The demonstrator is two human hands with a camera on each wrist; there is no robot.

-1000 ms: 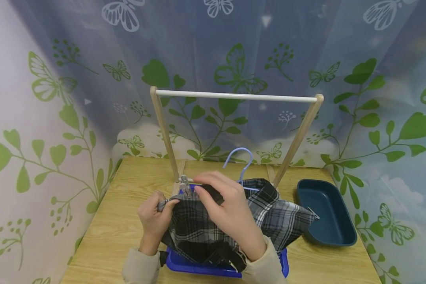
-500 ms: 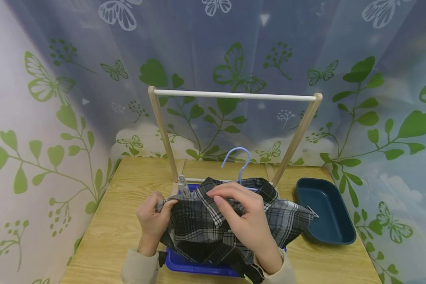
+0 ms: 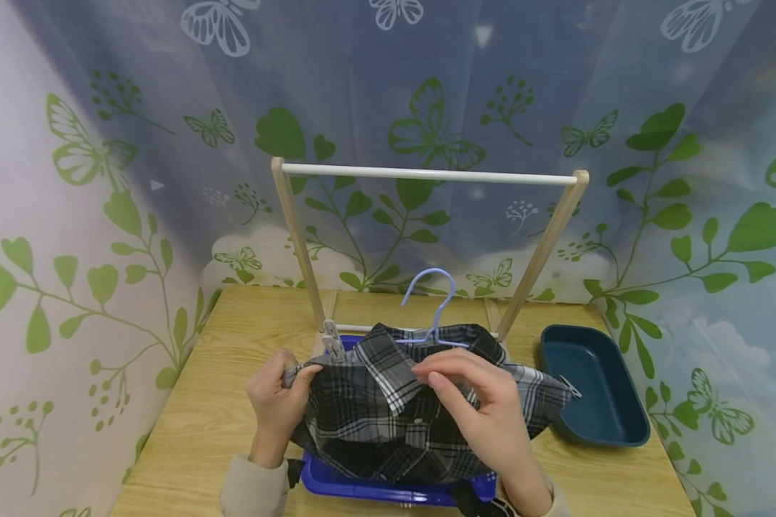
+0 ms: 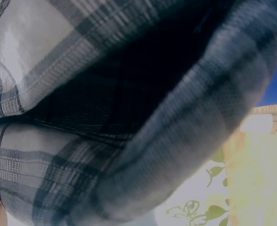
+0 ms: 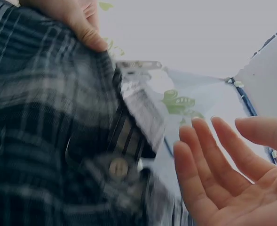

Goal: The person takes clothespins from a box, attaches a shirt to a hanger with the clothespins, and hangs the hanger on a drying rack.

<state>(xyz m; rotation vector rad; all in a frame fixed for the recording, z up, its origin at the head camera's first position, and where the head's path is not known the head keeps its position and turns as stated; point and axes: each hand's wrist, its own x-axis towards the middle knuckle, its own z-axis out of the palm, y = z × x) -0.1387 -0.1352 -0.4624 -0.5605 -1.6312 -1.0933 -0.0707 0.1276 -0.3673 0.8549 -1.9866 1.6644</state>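
Note:
A dark plaid shirt [image 3: 375,424] hangs on a light purple hanger [image 3: 436,316], its hook standing above the collar. My left hand [image 3: 278,402] grips the shirt's left end, thumb on top. Beside that thumb a clear clothespin [image 3: 332,341] stands upright on the shoulder edge; a second clothespin [image 3: 570,388] sits at the right end. My right hand [image 3: 481,402] is over the shirt front, right of the collar flap, fingers loosely bent. In the right wrist view, nothing lies between its fingers [image 5: 213,169]. The left wrist view is filled by plaid cloth [image 4: 176,141].
A blue tray [image 3: 362,488] lies under the shirt on the wooden table [image 3: 194,431]. Behind stands a wooden rack with a white rail [image 3: 427,174]. A dark teal bin [image 3: 595,388] is at the right, and a patterned curtain [image 3: 362,86] surrounds the table.
My right hand has moved from beside the left clothespin rightward across the shirt, uncovering the collar and the hanger's neck. The left hand keeps its grip in nearly the same place.

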